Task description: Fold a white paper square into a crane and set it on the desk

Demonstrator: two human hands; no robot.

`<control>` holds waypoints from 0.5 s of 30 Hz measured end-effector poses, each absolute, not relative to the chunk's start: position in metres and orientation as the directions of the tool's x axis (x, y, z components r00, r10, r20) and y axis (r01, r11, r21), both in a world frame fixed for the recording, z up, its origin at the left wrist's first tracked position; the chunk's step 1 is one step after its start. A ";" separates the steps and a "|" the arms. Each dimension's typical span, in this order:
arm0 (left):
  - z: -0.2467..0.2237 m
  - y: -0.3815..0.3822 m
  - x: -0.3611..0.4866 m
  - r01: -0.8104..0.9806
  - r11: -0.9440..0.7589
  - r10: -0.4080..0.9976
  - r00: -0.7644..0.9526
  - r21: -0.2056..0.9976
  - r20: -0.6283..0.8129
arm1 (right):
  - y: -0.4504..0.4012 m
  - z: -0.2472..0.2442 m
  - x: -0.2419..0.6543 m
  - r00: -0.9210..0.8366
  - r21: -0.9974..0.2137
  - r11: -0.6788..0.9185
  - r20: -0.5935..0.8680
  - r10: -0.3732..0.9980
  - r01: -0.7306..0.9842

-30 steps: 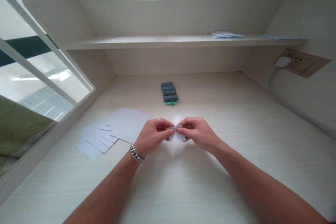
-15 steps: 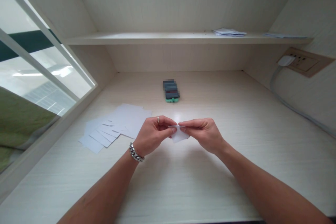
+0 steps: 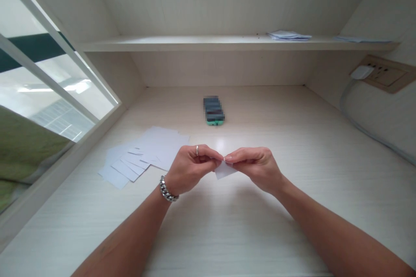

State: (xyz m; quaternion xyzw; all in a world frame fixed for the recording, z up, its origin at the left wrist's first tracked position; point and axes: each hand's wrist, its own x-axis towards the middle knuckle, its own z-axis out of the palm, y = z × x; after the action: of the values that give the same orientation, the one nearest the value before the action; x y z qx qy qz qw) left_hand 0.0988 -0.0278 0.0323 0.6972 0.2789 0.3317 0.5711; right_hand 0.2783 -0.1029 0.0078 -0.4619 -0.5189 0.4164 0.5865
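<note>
A small piece of white paper [image 3: 225, 171] is held above the desk, between my two hands. My left hand [image 3: 191, 168], with a ring and a chain bracelet, pinches its upper left edge between thumb and fingers. From the other side my right hand [image 3: 258, 166] pinches the upper right edge. The fingertips of both hands nearly meet at the top, covering part of the paper. Left of my left hand, several white sheets [image 3: 165, 140] lie spread and overlapping on the desk [image 3: 208, 233].
A dark, pixelated object with a green end [image 3: 214, 110] lies beyond my hands. Folded papers [image 3: 288, 35] rest on the shelf [image 3: 182, 45]. At the right, a white plug [image 3: 362, 72] with a grey cable sits in the wall socket [image 3: 390, 75]. A railing borders the left side.
The fingers of both hands have closed in on the paper's top edge, covering more of it. My right hand has shifted slightly right. The whole view has moved a little.
</note>
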 end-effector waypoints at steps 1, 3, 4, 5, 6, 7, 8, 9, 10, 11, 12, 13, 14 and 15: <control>0.033 -0.028 0.099 0.011 -0.199 0.766 0.625 0.980 0.148 | -0.103 0.008 0.278 0.116 -0.978 0.208 0.204 0.972 -0.022; 0.034 -0.028 0.098 0.013 -0.210 0.767 0.623 0.978 0.156 | -0.102 0.008 0.277 0.118 -0.984 0.172 0.165 0.979 -0.046; 0.034 -0.028 0.098 0.012 -0.214 0.767 0.621 0.977 0.160 | -0.102 0.009 0.276 0.120 -0.986 0.158 0.150 0.981 -0.057; 0.034 -0.027 0.098 0.009 -0.216 0.767 0.621 0.976 0.164 | -0.102 0.009 0.276 0.121 -0.987 0.147 0.138 0.983 -0.069; 0.034 -0.027 0.098 0.005 -0.217 0.765 0.622 0.976 0.167 | -0.102 0.009 0.276 0.119 -0.987 0.137 0.126 0.985 -0.082; 0.033 -0.027 0.098 0.004 -0.217 0.765 0.622 0.976 0.168 | -0.102 0.010 0.277 0.113 -0.987 0.124 0.112 0.987 -0.099; 0.033 -0.026 0.098 0.002 -0.219 0.764 0.623 0.976 0.170 | -0.102 0.011 0.278 0.096 -0.988 0.103 0.092 0.991 -0.118; 0.033 -0.026 0.098 0.002 -0.221 0.764 0.622 0.975 0.172 | -0.101 0.012 0.279 0.066 -0.988 0.074 0.066 0.996 -0.137; 0.032 -0.026 0.098 0.004 -0.224 0.764 0.622 0.975 0.173 | -0.101 0.013 0.280 0.027 -0.987 0.042 0.039 0.999 -0.155; 0.032 -0.026 0.098 0.007 -0.227 0.763 0.622 0.974 0.173 | -0.101 0.014 0.281 -0.010 -0.985 0.009 0.011 1.000 -0.172; 0.032 -0.026 0.098 0.012 -0.229 0.762 0.624 0.973 0.172 | -0.101 0.015 0.281 -0.033 -0.982 -0.021 -0.015 0.999 -0.186; 0.031 -0.026 0.098 0.019 -0.230 0.761 0.626 0.973 0.168 | -0.100 0.016 0.282 -0.040 -0.980 -0.044 -0.037 0.999 -0.192; 0.031 -0.027 0.099 0.027 -0.232 0.759 0.630 0.972 0.163 | -0.100 0.016 0.282 -0.031 -0.980 -0.061 -0.056 0.998 -0.189; 0.031 -0.028 0.099 0.039 -0.234 0.758 0.633 0.971 0.158 | -0.099 0.016 0.281 -0.016 -0.981 -0.073 -0.071 0.997 -0.179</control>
State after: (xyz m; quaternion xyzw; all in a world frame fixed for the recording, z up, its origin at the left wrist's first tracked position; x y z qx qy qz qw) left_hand 0.0991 -0.0275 0.0305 0.7150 0.2788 0.3256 0.5523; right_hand 0.2813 -0.0994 0.0164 -0.4681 -0.4369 0.5632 0.5223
